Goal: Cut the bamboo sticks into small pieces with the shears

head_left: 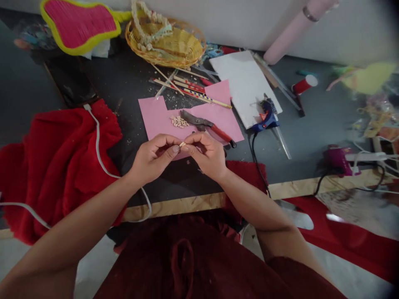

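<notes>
My left hand (158, 157) and my right hand (206, 153) meet above the table's front part, fingertips pinched together. Between them they hold a small pale wooden piece (182, 144), partly covered by the thumbs. Just beyond my fingers, a little pile of similar pale pieces (179, 121) lies on a cut sheet of pink paper (152, 114). Pruning shears (207, 124) with red handles rest on the same paper, to the right of the pile.
Behind lie several pencils and sticks (193, 89) and a wicker basket (183, 43). A blue glue gun (267, 118) sits by white paper (232, 70), its cord crossing the table edge. Red plush cloth (62, 153) with a white cable is at left. A thread spool (304, 84) stands right.
</notes>
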